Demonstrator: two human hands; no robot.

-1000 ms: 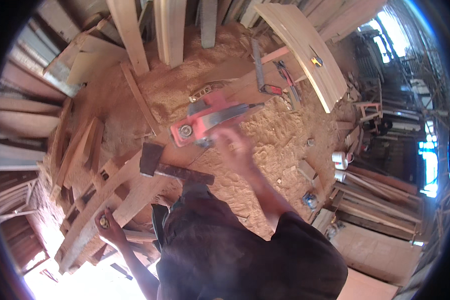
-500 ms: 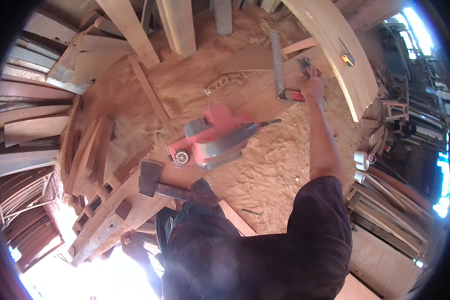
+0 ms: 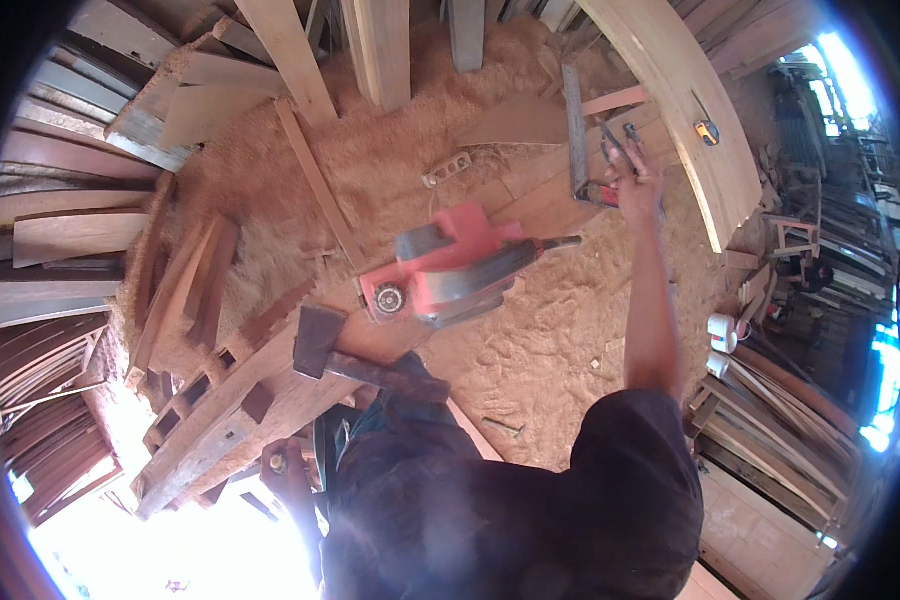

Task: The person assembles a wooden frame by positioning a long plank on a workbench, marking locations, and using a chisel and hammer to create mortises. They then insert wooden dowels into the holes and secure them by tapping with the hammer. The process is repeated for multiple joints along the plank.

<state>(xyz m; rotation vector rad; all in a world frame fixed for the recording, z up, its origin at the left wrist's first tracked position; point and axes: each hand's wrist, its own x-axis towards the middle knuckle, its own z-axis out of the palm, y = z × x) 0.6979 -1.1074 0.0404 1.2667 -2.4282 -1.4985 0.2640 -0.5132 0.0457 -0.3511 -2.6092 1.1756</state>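
Observation:
My right hand [image 3: 640, 182] reaches far right over the workbench board, its fingers closed around a slim dark tool whose kind I cannot make out. Close by lies a try square [image 3: 576, 135] with a grey blade and red stock. My left hand [image 3: 288, 468], low at the left against bright glare, grips something with a round, yellowish end [image 3: 278, 463]; its rest is hidden. In front of me a red electric planer [image 3: 445, 265] rests on its side on the board. A hammer [image 3: 370, 372] with a dark blocky head lies nearer my body.
A curved pale plank [image 3: 685, 130] bears a yellow tape measure [image 3: 707, 133]. A mortised beam [image 3: 220, 430] runs lower left. Sawdust [image 3: 540, 340] covers the ground. A metal strip with holes [image 3: 447, 170] lies beyond the planer. Stacked boards [image 3: 80, 237] stand left; white buckets [image 3: 720, 332] right.
My right hand has lifted slightly back from the board with the slim dark tool in its fingers. The whole view has shifted a little; the left hand still grips its object.

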